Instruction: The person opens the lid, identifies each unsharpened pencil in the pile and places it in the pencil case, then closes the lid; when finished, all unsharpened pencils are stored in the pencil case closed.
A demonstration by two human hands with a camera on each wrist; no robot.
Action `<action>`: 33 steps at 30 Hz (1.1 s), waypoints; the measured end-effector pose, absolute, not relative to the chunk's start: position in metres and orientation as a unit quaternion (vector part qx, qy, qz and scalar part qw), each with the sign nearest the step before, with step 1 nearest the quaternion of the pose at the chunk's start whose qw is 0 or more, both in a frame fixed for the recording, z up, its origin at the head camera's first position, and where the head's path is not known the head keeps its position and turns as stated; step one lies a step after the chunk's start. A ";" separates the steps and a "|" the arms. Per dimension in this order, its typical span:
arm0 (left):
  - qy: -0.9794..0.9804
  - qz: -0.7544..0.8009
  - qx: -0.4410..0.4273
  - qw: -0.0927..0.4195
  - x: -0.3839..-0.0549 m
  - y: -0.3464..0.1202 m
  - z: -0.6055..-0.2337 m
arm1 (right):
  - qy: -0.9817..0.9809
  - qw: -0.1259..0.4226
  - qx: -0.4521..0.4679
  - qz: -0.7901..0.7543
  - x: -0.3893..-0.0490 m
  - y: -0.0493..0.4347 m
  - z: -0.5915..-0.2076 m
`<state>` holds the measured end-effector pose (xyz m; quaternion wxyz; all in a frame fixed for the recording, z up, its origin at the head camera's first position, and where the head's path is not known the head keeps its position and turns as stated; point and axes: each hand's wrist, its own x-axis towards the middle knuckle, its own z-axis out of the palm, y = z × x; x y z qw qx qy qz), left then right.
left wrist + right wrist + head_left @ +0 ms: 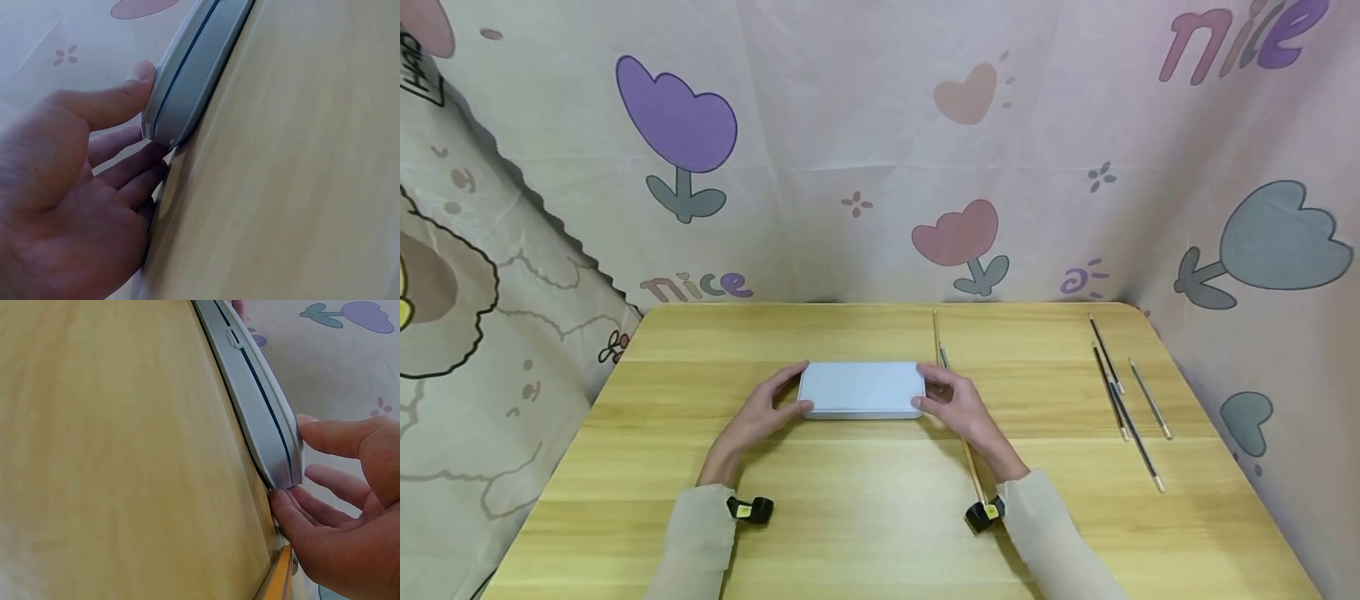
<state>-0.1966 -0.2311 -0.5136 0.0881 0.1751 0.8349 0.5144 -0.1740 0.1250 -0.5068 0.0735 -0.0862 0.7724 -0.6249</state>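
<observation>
A flat, pale blue pencil case (pixel 861 387) lies lengthwise across the table in front of me, its lid down. A thin dark seam runs along its side, with a small clasp (pixel 234 337) in the right wrist view. My left hand (pixel 766 407) holds the left end, thumb (pixel 119 103) at the upper edge and fingers around the end. At the opposite end, my right hand (pixel 958 406) grips the case in a similar way. Whether the case is slightly raised, I cannot tell. A yellow pencil (pixel 973 468) passes under the right hand and is partly hidden.
Several dark pencils (pixel 1116 400) lie at the table's right side, beside a grey-green pencil (pixel 1150 398). Another greyish pencil (pixel 944 358) shows just behind the right hand. Patterned cloth (pixel 820 150) hangs behind the wooden table (pixel 850 517) and at both sides.
</observation>
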 end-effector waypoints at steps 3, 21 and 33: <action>0.831 0.519 0.180 0.087 -0.195 -0.231 -0.515 | 0.775 0.072 -0.086 -0.622 -0.173 0.124 -0.508; 0.828 0.522 0.189 0.079 -0.196 -0.228 -0.514 | 0.796 0.061 -0.080 -0.597 -0.174 0.127 -0.502; 0.836 0.510 0.186 0.080 -0.196 -0.232 -0.514 | 0.793 0.061 -0.084 -0.600 -0.172 0.122 -0.504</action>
